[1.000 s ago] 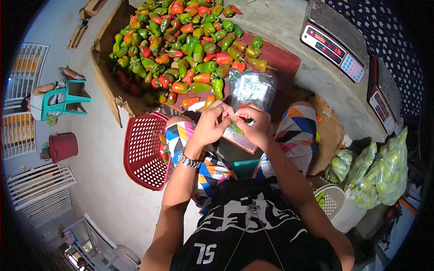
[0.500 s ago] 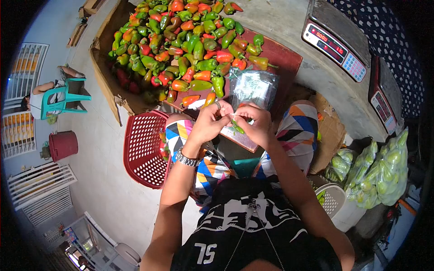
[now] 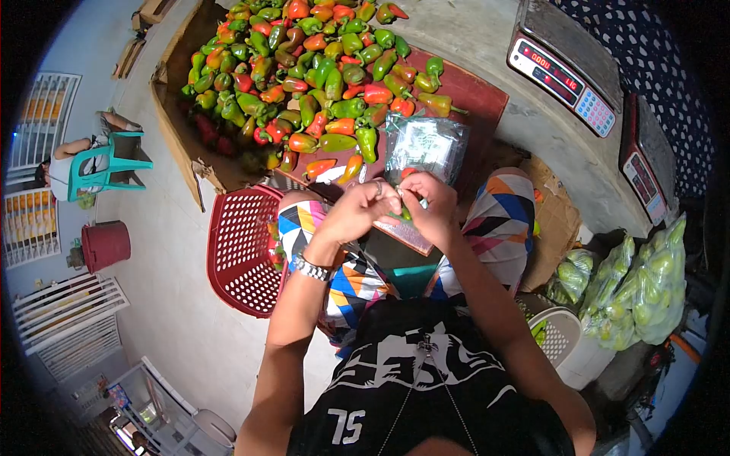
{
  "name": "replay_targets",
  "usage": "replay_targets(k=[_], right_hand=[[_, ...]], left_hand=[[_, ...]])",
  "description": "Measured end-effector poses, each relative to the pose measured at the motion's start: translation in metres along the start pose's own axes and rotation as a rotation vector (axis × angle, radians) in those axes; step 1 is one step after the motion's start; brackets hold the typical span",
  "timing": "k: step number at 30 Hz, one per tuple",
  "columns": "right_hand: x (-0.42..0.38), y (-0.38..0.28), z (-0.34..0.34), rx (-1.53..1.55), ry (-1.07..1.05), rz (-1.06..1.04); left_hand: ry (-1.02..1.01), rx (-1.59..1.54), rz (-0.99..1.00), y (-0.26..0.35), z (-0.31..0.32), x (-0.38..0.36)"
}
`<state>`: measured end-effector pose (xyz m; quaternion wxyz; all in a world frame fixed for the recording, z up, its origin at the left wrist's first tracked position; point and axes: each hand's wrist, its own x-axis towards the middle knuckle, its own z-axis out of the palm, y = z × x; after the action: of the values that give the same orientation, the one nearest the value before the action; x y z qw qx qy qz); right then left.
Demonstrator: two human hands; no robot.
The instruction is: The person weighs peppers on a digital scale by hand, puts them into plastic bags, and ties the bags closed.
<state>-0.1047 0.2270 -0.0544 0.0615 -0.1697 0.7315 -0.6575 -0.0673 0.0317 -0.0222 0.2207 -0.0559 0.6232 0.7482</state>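
Fingers [image 3: 388,196] of the left hand [image 3: 351,216] curled close against those of the right hand [image 3: 433,211], tips drawn together; what they pinched, if anything, was too small to tell. A small green piece [image 3: 406,215] showed right below the fingertips, partly hidden by the right hand. Just beyond them lay a clear plastic packet [image 3: 427,143] on the red table [image 3: 479,99]. Two orange peppers [image 3: 350,168] rested near the left fingers, and a heap of mixed peppers [image 3: 319,80] spread farther past them.
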Motion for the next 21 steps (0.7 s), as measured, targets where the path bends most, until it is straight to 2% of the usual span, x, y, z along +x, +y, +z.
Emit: replay_targets(k=[5,9,12,15,18,21], right_hand=[[0.002,0.004,0.001,-0.059,0.034,-0.010],[0.007,-0.010,0.000,-0.173,0.007,-0.038],[0.005,-0.007,0.001,-0.147,0.014,0.009],[0.001,-0.004,0.003,-0.111,0.031,0.021],[-0.001,0.003,0.005,-0.046,0.045,0.045],[-0.003,0.011,0.007,0.020,0.049,0.105]], left_hand=[[0.068,0.186,0.101,-0.014,0.008,0.002],[0.055,0.092,0.137,-0.011,0.008,0.002],[0.161,0.102,0.219,-0.008,0.015,0.000],[0.363,0.064,0.193,-0.016,0.017,0.000],[0.420,0.135,0.177,-0.019,0.021,-0.001],[0.457,0.275,0.245,-0.013,0.027,0.001]])
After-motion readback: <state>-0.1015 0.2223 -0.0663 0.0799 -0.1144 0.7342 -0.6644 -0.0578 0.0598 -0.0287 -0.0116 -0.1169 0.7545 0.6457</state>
